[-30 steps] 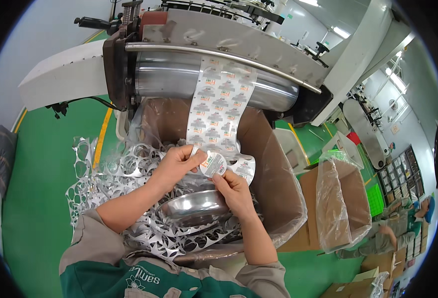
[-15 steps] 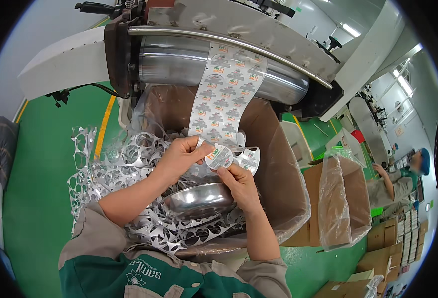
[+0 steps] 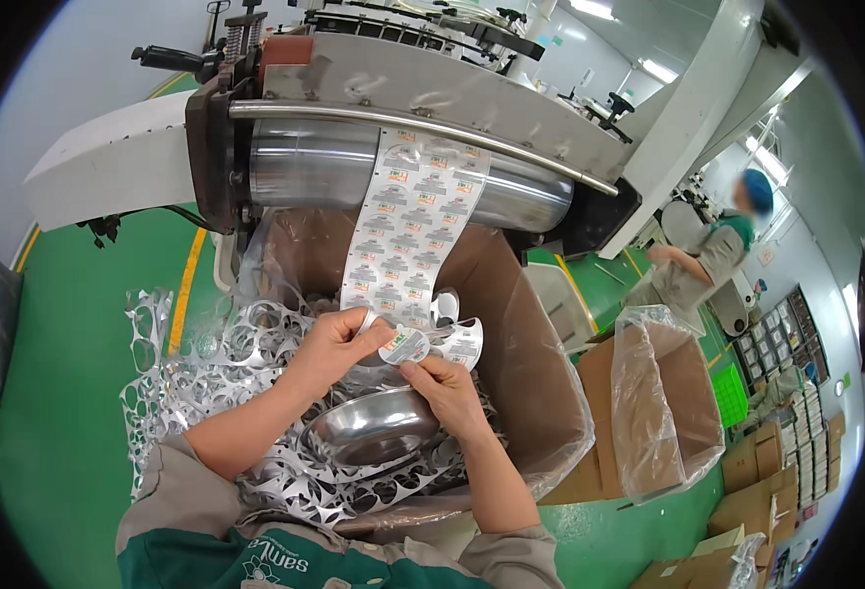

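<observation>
A round printed foil lid (image 3: 406,347), white with orange and green marks, is pinched between my two hands at the lower end of a printed strip (image 3: 418,211). My left hand (image 3: 342,342) is closed on its left side, thumb on top. My right hand (image 3: 444,386) grips its lower right edge. Beside my right fingers, more round lids (image 3: 464,344) hang loosely; whether they are still joined to the strip I cannot tell. Beneath my hands, a shiny metal bowl (image 3: 371,428) sits tilted on silvery punched-out foil scrap (image 3: 216,378).
The strip comes down over a steel roller (image 3: 313,162) on a machine, above a plastic-lined carton (image 3: 525,344). Another lined carton (image 3: 604,422) stands to the right. A co-worker (image 3: 712,255) in a blue cap stands beyond it. Flattened cartons (image 3: 682,571) lie at lower right.
My view has tilted upward, showing more of the machine's top. The co-worker at right is now upright and farther into view. Both hands keep hold of the lid.
</observation>
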### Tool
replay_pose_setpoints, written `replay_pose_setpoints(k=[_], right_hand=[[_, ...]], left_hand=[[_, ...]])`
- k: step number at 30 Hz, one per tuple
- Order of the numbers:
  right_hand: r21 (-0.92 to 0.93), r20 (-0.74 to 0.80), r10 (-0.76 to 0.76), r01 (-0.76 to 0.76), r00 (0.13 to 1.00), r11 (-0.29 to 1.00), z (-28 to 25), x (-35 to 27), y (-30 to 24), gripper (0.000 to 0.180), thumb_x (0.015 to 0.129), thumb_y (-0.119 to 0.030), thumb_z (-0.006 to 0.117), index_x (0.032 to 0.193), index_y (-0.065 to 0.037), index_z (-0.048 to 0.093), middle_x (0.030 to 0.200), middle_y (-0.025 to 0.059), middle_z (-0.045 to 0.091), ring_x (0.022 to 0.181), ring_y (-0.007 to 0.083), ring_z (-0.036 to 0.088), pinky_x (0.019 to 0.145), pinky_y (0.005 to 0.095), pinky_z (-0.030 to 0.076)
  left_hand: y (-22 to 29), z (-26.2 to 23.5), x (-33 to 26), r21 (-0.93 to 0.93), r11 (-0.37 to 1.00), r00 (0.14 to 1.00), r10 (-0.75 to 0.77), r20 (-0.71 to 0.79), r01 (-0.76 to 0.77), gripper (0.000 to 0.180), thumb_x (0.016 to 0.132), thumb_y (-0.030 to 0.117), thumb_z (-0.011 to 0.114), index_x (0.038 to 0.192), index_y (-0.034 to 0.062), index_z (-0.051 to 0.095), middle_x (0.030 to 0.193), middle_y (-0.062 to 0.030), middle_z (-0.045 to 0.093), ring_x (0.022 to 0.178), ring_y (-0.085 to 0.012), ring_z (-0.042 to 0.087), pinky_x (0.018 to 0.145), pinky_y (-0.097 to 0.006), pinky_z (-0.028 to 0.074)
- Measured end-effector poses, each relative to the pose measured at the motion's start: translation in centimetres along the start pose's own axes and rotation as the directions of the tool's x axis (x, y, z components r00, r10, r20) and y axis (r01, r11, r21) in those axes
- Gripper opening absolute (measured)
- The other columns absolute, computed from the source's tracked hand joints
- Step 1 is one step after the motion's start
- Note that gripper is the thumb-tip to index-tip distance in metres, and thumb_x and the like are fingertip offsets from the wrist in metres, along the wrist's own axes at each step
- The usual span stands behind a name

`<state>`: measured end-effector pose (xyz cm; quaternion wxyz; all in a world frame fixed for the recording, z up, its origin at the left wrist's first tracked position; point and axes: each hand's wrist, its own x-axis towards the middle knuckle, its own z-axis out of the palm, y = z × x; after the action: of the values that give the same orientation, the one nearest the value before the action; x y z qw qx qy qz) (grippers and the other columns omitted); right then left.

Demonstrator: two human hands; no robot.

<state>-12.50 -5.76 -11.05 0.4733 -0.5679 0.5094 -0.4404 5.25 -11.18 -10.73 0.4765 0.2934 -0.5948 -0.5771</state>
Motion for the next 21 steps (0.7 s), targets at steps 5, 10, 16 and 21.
replay_pose_setpoints(k=[5,10,16,21], right_hand=[[0.007,0.019,0.030,-0.030,0.999,1.000,-0.2,0.1,0.4,0.023,0.088,-0.022,0.057,0.078,-0.001,0.061,0.063,-0.0094,0.043,0.059,0.0014,0.033,0.050,0.0191,0.027],[0.023,0.031,0.057,-0.058,0.998,0.998,-0.3,0.0,-0.3,0.023,0.089,-0.022,0.057,0.080,-0.001,0.062,0.066,-0.0089,0.047,0.062,0.0010,0.036,0.052,0.0189,0.030],[-0.057,-0.050,0.114,-0.117,0.992,0.991,-1.0,0.8,0.5,0.026,0.087,-0.025,0.058,0.077,-0.001,0.062,0.061,-0.0070,0.047,0.058,0.0020,0.037,0.050,0.0204,0.030],[-0.721,-0.319,0.091,-0.304,0.943,0.623,-6.5,2.9,3.9,0.044,0.087,-0.042,0.047,0.086,-0.001,0.063,0.081,0.0167,0.064,0.078,0.0378,0.059,0.071,0.0436,0.044]], left_hand=[[-0.2,-0.2,0.0,0.044,0.998,0.999,-0.046,0.017,0.046,0.015,0.085,0.017,0.061,0.084,0.0022,0.062,0.077,0.0041,0.057,0.071,-0.0029,0.047,0.066,-0.021,0.039],[-0.3,0.1,0.1,0.037,0.999,1.000,-0.008,-0.013,0.009,0.019,0.084,0.020,0.062,0.082,0.0017,0.062,0.069,0.0057,0.054,0.066,-0.0016,0.042,0.058,-0.020,0.036],[-0.4,-1.1,1.0,0.360,0.933,0.999,0.004,0.032,-0.015,0.024,0.084,0.022,0.061,0.091,-0.0007,0.061,0.079,-0.0017,0.058,0.070,-0.0081,0.049,0.068,-0.023,0.040],[-0.7,-4.6,-0.3,0.881,0.415,0.973,0.131,0.189,-0.227,0.057,0.079,0.043,0.059,0.120,0.0036,0.049,0.115,-0.0185,0.053,0.110,-0.0342,0.047,0.096,-0.042,0.033]])
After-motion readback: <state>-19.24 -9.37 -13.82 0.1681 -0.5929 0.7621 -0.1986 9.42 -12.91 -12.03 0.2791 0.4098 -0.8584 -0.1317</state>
